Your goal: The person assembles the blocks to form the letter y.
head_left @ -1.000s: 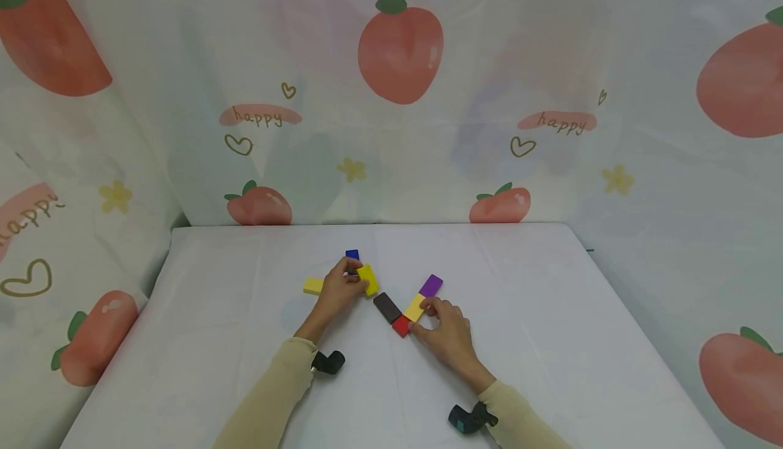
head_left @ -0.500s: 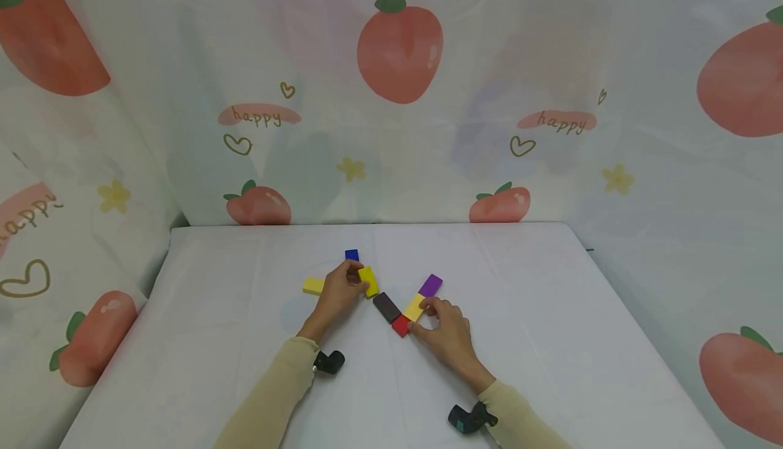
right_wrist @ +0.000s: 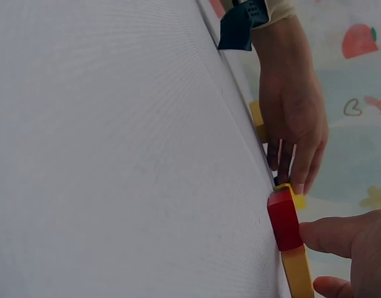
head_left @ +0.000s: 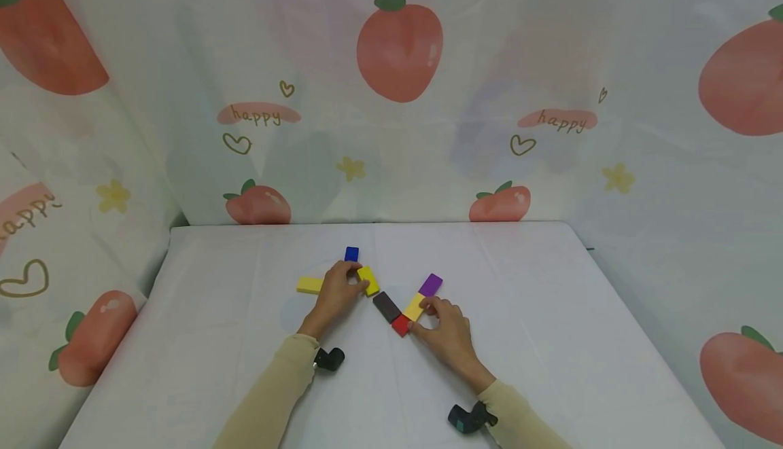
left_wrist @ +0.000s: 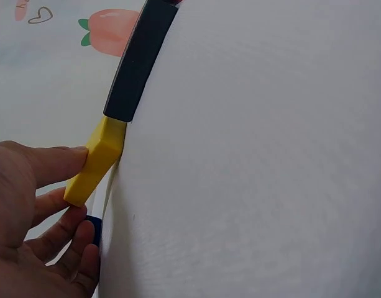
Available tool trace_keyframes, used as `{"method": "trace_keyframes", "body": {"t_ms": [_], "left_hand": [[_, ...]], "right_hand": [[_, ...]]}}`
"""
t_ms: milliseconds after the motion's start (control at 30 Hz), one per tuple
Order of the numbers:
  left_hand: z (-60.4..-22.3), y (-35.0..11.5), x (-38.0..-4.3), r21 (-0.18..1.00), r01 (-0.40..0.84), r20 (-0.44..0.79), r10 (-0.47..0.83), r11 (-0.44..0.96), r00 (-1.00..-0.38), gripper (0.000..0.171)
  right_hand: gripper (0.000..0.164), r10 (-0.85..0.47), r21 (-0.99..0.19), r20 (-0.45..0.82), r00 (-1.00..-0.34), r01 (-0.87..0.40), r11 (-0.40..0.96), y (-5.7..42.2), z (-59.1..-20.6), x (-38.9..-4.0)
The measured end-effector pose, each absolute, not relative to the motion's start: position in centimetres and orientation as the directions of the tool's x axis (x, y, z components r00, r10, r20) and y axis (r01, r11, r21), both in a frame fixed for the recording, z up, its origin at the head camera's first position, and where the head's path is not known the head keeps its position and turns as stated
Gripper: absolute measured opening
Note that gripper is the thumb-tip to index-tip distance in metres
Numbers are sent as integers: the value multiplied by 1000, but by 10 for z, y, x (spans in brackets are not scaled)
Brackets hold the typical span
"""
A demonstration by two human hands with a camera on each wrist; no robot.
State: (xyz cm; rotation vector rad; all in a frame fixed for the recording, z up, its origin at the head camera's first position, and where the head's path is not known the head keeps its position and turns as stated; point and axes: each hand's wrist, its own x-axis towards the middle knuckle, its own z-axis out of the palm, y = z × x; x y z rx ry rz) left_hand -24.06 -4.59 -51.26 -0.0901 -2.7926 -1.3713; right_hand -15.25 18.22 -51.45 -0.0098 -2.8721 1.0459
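My left hand (head_left: 338, 294) pinches a bright yellow block (head_left: 368, 281) between thumb and fingers. One end of this block meets a dark grey block (head_left: 387, 308), as the left wrist view shows. Close by that hand's fingers lies a blue block (head_left: 351, 253), partly hidden, and a pale yellow block (head_left: 308, 285) sticks out on the hand's other side. My right hand (head_left: 451, 335) has its thumb against a red block (right_wrist: 283, 218) and its fingertips at the far end of an orange-yellow block (head_left: 414, 307). A purple block (head_left: 431, 284) continues the row beyond it.
The blocks lie on a white-covered table (head_left: 550, 340). A fruit-printed curtain (head_left: 428, 157) stands behind its far edge and along both sides. Black wrist cameras (head_left: 330, 359) sit on both sleeves.
The pale yellow block has slid a little to the left and the blue block slightly away. Both hands stay nearly in place, and the bright yellow block barely shifts.
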Motion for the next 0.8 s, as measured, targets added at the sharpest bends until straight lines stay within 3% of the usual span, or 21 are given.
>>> {"method": "trace_keyframes", "body": {"t_ms": [800], "left_hand": [[-511, -42, -236, 710, 50, 44, 27, 702, -999, 38]], "right_hand": [[41, 38, -648, 69, -997, -16, 762, 182, -516, -153]]}}
